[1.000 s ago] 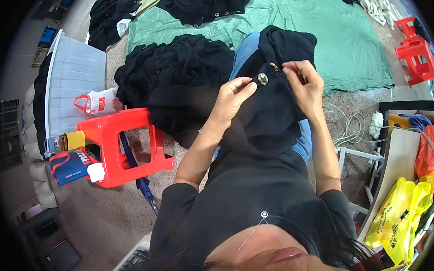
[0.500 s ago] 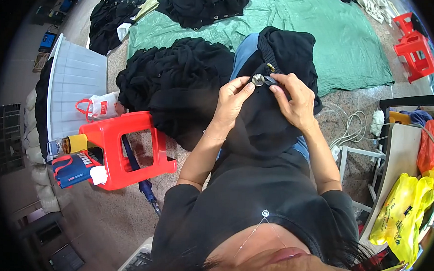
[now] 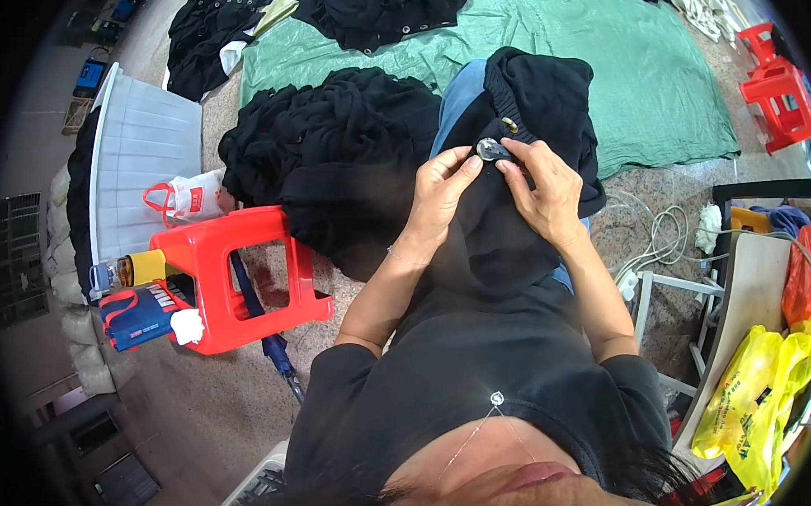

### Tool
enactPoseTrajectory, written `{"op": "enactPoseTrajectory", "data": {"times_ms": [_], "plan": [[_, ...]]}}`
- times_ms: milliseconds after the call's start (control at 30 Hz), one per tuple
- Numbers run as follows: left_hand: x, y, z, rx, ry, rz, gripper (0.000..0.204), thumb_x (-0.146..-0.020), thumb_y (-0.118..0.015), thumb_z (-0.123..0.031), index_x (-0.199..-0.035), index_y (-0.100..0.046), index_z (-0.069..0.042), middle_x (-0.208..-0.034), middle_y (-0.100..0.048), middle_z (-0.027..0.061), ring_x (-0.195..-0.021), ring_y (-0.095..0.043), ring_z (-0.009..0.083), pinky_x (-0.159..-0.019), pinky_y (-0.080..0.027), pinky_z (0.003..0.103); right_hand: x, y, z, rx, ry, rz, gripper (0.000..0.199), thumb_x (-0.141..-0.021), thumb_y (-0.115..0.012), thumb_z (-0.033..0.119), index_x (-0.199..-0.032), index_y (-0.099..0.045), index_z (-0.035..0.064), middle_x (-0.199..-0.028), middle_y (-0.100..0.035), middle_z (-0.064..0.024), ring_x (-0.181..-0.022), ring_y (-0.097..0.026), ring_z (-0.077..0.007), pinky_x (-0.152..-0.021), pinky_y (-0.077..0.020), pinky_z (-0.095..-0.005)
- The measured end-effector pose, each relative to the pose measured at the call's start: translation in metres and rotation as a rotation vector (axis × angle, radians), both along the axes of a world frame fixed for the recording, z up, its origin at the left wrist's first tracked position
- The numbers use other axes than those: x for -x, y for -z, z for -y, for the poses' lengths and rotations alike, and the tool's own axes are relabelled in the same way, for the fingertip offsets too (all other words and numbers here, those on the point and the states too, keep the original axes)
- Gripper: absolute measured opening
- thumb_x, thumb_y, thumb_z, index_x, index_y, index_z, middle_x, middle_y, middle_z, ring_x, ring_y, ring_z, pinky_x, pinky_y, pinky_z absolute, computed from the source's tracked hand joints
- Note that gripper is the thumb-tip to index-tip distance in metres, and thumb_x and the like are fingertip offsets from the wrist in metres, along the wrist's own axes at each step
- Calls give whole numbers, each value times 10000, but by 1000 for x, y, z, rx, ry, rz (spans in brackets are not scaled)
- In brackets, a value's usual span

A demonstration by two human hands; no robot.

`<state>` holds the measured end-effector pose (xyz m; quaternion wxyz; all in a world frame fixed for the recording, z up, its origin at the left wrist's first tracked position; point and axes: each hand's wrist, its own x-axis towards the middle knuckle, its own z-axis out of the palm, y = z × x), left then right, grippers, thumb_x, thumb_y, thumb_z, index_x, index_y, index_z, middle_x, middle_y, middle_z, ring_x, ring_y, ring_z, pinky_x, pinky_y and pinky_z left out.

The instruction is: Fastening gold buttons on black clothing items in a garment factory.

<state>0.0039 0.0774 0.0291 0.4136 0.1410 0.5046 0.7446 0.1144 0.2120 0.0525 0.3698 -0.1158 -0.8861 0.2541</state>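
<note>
A black knit garment [image 3: 557, 97] with ribbed edging lies across my lap. On it shows a large shiny round button [image 3: 490, 149], silvery with a dark rim. My left hand [image 3: 440, 193] pinches the button at its left side between thumb and fingers. From the right, my right hand [image 3: 551, 194] pinches a black piece of the garment's edge against the button, its fingertips touching the button's side. A gold-coloured button [image 3: 510, 125] sits just beyond my fingers on the ribbed edge. What lies beneath my fingertips is hidden.
Left of my lap is a heap of black garments [image 3: 339, 114]. A red stool [image 3: 243, 237] carries a bottle and a blue bag, beside a pale plastic tub [image 3: 147, 160]. Green sheeting [image 3: 613, 54] covers the floor ahead. Coiled cable [image 3: 655, 237] and a yellow bag [image 3: 752, 395] are at right.
My right fingers have moved in closer against the button, covering part of its right side. The garment and both hands have shifted slightly to the right.
</note>
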Motion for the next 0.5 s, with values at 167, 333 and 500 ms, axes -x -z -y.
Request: {"op": "enactPoseTrajectory", "data": {"times_ms": [167, 333, 500], "plan": [[-2, -2, -2, -7, -19, 12, 220, -953, -642, -116, -1119, -662, 28, -982, -656, -16, -869, -572, 29, -795, -453, 182, 1, 3, 4, 61, 14, -29, 253, -809, -750, 145, -1034, -669, 66, -764, -591, -60, -642, -610, -229, -571, -476, -321], [-4, -1, -1, -7, -62, -25, 219, -953, -644, -114, -1118, -662, 28, -983, -648, -18, -882, -561, 32, -798, -441, 178, -2, 2, 6, 35, 18, -22, 254, -808, -752, 140, -1035, -669, 62, -753, -585, -61, -631, -605, -231, -565, -476, -323], [-9, 0, -3, -13, -95, -19, 208, -953, -642, -108, -1118, -664, 18, -991, -645, -20, -887, -555, 29, -806, -433, 175, -2, 2, 8, -5, 12, -30, 269, -779, -763, 47, -1031, -674, 21, -751, -594, -76, -608, -593, -210, -554, -463, -299]]}}
